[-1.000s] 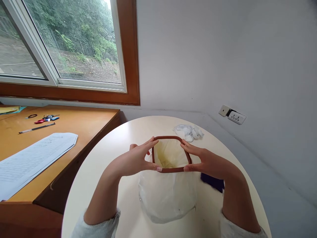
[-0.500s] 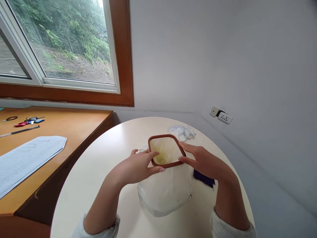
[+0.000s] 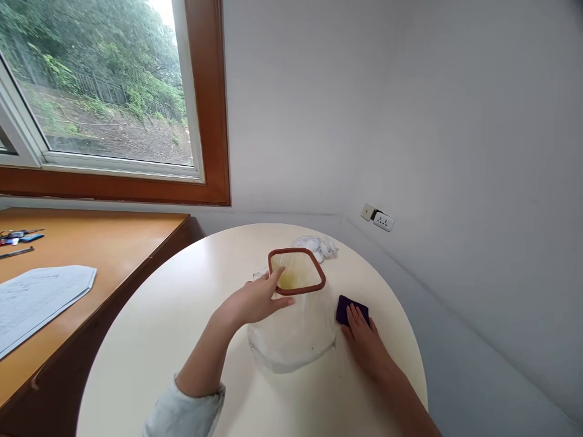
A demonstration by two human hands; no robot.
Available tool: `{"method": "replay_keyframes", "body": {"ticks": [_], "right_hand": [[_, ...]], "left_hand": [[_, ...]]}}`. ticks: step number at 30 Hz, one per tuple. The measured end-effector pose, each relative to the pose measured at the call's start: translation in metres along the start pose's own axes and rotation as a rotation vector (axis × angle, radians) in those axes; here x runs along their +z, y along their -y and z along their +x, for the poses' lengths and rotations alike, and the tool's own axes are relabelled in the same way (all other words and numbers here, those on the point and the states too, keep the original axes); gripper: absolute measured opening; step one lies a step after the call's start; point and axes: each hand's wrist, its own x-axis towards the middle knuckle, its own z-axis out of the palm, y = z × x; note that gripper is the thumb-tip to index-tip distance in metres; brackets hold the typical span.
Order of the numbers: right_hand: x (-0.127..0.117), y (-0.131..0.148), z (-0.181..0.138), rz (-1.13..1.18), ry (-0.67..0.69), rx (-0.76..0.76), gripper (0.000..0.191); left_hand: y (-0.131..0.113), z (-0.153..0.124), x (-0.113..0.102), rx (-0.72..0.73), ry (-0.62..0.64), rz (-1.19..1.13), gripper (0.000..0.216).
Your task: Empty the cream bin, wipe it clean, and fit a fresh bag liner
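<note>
A clear plastic container (image 3: 291, 337) with a brown rim (image 3: 297, 291) stands on the round cream table (image 3: 182, 340). My left hand (image 3: 255, 298) grips the rim's near left side, fingers curled round it. My right hand (image 3: 362, 337) lies flat on the table to the right of the container, its fingers stretched out onto a small dark purple cloth (image 3: 350, 306). Behind the container lies a crumpled white wad (image 3: 316, 244).
A wooden desk (image 3: 91, 255) adjoins the table on the left, with a paper sheet (image 3: 36, 297) and small items at its far left edge. A window is above it. A wall socket (image 3: 379, 218) sits low on the grey wall at right.
My right hand has let go of the brown rim and dropped to the purple cloth on the table. My left hand keeps hold of the rim. The view has swung right.
</note>
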Motion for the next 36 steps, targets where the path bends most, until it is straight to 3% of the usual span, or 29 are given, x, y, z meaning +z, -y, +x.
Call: {"method": "replay_keyframes", "body": {"ticks": [4,11,21,31,36], "right_hand": [[0.007,-0.010,-0.026,-0.011,-0.065,-0.037,0.063],[0.015,-0.022,-0.065,-0.025,-0.188,0.042,0.056],[0.027,-0.035,-0.070,0.010,-0.438,-0.055,0.049],[0.029,-0.036,-0.069,-0.011,-0.557,-0.089,0.041],[0.030,-0.036,-0.069,-0.001,-0.546,-0.084,0.040]], "left_hand": [[-0.015,0.010,0.018,0.067,-0.130,0.015,0.066],[-0.055,0.036,0.059,0.076,-0.292,-0.034,0.059],[-0.122,0.088,0.084,0.003,-0.199,0.109,0.054],[-0.152,0.125,0.094,0.020,-0.168,0.191,0.053],[-0.167,0.142,0.095,-0.005,-0.113,0.227,0.053]]}}
